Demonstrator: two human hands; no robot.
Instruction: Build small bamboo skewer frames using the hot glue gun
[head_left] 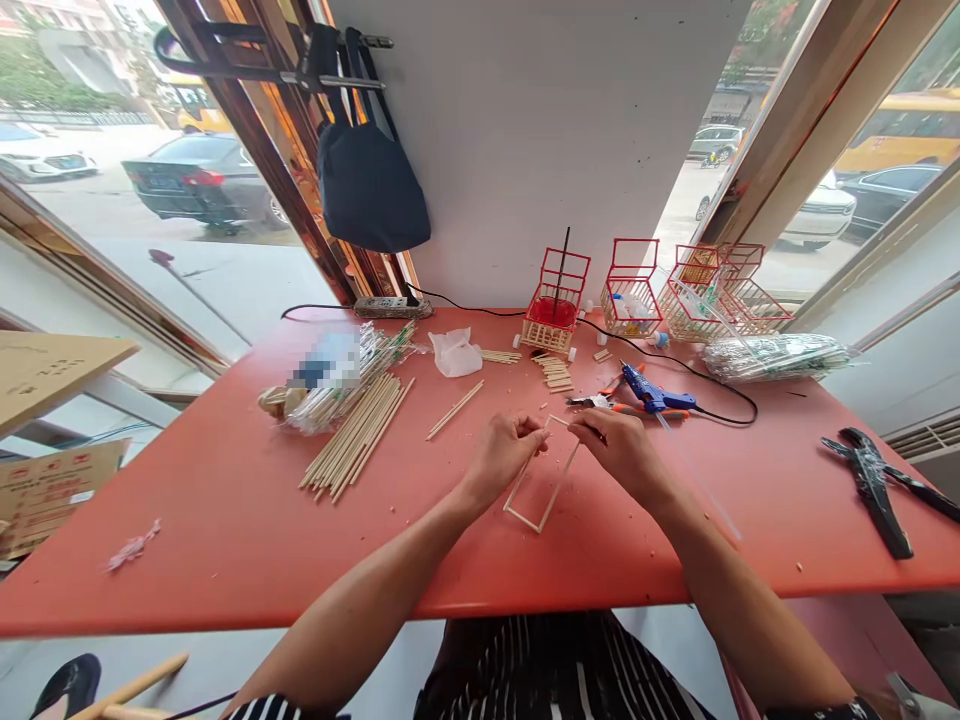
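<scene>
A thin rectangular frame of pale wooden sticks (556, 492) lies between my hands, its near short side toward me. With bent fingers, my left hand (504, 452) pinches it near the far left corner. My right hand (616, 440) is closed on the far right corner, thumb and fingers together. Beyond my right hand lie a blue glue gun (654, 392) and orange-handled pliers (626, 408). Two loose sticks (455, 410) rest to the left of my left hand, near a larger pile of sticks (356, 435).
Small stick-built carts (553, 330) with red upper frames stand along the back. Short cut sticks (555, 374) and a crumpled plastic bag (455, 352) lie before them. A packet of sticks (776, 355) and black-handled cutters (870, 490) are at right. The glue gun's cord crosses the red table (247, 540).
</scene>
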